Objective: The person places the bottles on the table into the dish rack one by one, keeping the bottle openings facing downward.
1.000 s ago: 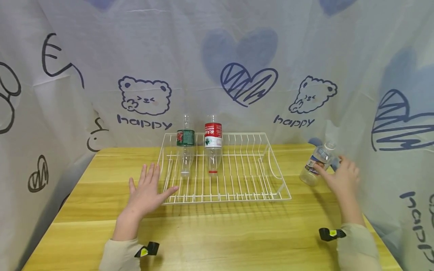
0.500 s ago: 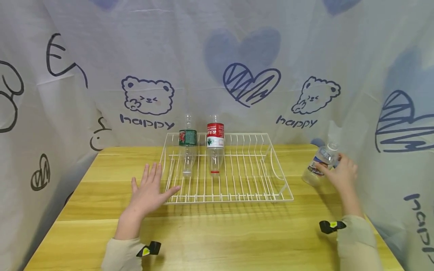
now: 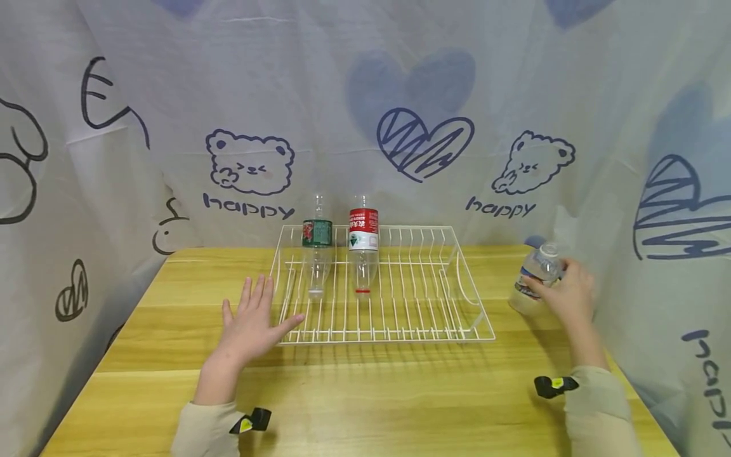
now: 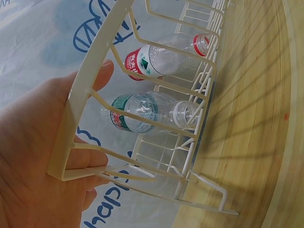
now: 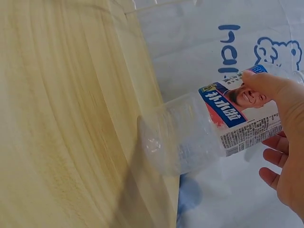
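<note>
In the head view my left hand lies with fingers spread at the front left corner of a white wire dish rack, its thumb reaching over the corner. Two clear plastic bottles lean in the rack, mouths down toward me: a green-labelled bottle with a white neck ring and a red-and-white-labelled bottle with a red neck ring. Right of the rack, my right hand grips a third clear bottle around its blue-and-white label, thumb across the front. That bottle stands slightly tilted, its base close to the tabletop.
A yellow wooden table carries the rack near its back edge. Pale fabric with printed hearts and bears hangs behind and at both sides, close to the right hand. Rack slots right of the red-labelled bottle hold nothing.
The right hand has moved slightly left, bringing the top of its bottle left so the bottle stands more upright. The head view has shifted a little. Left hand and rack stay in place.
</note>
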The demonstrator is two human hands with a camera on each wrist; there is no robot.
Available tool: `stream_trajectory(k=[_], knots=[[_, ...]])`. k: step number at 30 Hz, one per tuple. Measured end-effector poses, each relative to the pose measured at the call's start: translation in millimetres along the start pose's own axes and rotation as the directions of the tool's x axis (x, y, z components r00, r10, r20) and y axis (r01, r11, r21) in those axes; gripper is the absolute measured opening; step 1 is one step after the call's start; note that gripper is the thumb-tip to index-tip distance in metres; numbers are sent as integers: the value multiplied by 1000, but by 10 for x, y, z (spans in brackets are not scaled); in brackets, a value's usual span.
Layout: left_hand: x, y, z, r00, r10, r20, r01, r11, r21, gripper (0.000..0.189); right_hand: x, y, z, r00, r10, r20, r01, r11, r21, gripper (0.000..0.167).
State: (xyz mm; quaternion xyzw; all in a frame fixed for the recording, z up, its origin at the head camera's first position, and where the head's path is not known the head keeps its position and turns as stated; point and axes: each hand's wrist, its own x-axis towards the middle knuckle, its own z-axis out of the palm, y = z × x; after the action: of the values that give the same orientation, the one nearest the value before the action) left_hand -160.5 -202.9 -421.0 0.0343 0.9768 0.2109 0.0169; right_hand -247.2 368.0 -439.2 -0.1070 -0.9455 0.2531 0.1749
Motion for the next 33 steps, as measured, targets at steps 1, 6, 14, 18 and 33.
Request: stream_trajectory(k=[1, 6, 14, 18, 33], knots=[[-1, -1, 1, 1000, 0, 0, 0, 1000, -1, 105, -8, -16, 0, 1000, -6, 1, 6, 1000, 0, 91], [-4, -6, 10, 1000, -2, 9, 2, 1000, -2, 106, -40, -137, -37, 998, -57, -11, 57, 998, -21, 91], [-5, -8, 11, 1000, -3, 11, 3, 1000, -5, 107, -99, -466, -172, 980, -185, -75, 184, 983, -30, 89], [-2, -12, 3, 1000, -3, 10, 3, 1000, 3, 105, -125, -656, -234, 963, -247, -105, 245, 969, -33, 88], [-6, 3, -18, 1000, 12, -8, -12, 999, 42, 107, -260, -1098, -231, 801, -520, -299, 552, 833, 31, 82]])
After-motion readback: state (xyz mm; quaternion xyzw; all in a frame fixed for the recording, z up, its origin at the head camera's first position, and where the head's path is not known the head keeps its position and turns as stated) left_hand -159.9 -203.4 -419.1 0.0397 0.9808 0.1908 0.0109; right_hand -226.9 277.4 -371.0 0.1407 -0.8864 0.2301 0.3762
